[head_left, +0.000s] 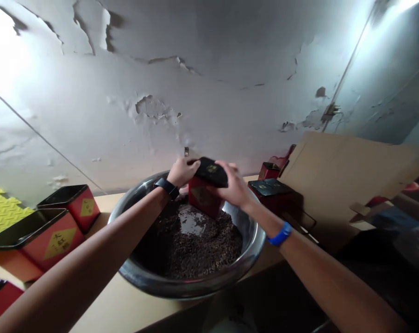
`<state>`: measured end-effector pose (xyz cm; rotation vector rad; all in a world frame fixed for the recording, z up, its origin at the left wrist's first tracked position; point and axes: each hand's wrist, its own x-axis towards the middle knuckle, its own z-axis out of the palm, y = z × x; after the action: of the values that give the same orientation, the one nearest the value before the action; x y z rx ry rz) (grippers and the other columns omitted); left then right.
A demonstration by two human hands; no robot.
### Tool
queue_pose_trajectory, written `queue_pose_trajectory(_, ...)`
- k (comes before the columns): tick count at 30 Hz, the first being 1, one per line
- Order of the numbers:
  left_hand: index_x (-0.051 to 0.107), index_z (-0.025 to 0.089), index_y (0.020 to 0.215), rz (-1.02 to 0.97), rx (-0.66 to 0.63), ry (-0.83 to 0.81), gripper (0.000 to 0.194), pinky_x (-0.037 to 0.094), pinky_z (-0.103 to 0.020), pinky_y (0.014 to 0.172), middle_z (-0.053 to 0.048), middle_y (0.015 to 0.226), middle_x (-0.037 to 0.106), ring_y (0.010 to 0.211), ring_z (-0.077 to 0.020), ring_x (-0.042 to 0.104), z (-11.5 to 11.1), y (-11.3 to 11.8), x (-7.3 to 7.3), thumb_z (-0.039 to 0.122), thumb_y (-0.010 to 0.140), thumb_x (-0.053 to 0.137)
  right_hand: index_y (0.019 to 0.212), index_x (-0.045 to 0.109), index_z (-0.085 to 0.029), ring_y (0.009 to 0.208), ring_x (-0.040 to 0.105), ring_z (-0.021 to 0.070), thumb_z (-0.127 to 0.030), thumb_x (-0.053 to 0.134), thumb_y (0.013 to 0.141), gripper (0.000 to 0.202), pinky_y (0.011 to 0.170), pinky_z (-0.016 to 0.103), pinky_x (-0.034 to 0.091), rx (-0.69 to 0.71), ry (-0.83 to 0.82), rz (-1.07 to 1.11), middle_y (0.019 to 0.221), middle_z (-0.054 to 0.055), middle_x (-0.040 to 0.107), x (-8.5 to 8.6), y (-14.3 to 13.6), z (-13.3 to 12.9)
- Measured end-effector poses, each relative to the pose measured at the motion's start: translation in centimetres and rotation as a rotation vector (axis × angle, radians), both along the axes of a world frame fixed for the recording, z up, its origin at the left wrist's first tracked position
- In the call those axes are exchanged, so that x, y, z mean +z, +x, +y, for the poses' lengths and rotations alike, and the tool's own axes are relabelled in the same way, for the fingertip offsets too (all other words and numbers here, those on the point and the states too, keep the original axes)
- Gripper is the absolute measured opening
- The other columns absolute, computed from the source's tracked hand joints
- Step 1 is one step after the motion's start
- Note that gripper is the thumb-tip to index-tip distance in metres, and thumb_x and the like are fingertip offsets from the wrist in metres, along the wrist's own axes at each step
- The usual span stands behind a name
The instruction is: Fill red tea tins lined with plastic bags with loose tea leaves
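A red tea tin (205, 199) with a black lid (212, 170) is held above the far side of a large steel basin (181, 289). My left hand (183, 173) grips the lid's left edge, thumb on top. Wrapped round the tin's right side is my right hand (234, 187), its fingers at the lid. Dark loose tea leaves (202, 254) cover much of the basin's bottom, with a bare patch of metal near the middle. Whether the lid is fully seated cannot be seen.
Red tins without lids (61, 240) stand at the left on the table (108, 300). Lidded tins (270, 187) sit right of the basin, beside a large cardboard box (341, 180). A peeling wall (209, 101) rises close behind. Yellow foam matting (4, 208) lies at far left.
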<state>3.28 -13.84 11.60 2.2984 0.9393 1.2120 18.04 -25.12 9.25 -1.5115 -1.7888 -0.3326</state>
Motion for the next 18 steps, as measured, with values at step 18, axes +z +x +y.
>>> queue_pose_trajectory(18, 0.052, 0.014, 0.108, 0.682, -0.534, 0.236, 0.043, 0.037, -0.039, 0.087, -0.013, 0.114, 0.051, 0.106, -0.0237, 0.045, -10.3, 33.2, -8.1, 0.039, 0.084, 0.027, 0.103, 0.057, -0.015, 0.090, 0.048, 0.0221, -0.047, 0.061, 0.059, 0.054, 0.082, 0.036, 0.042, -0.714, 0.279, 0.033, 0.101, 0.011, 0.042, -11.9, 25.9, -12.4)
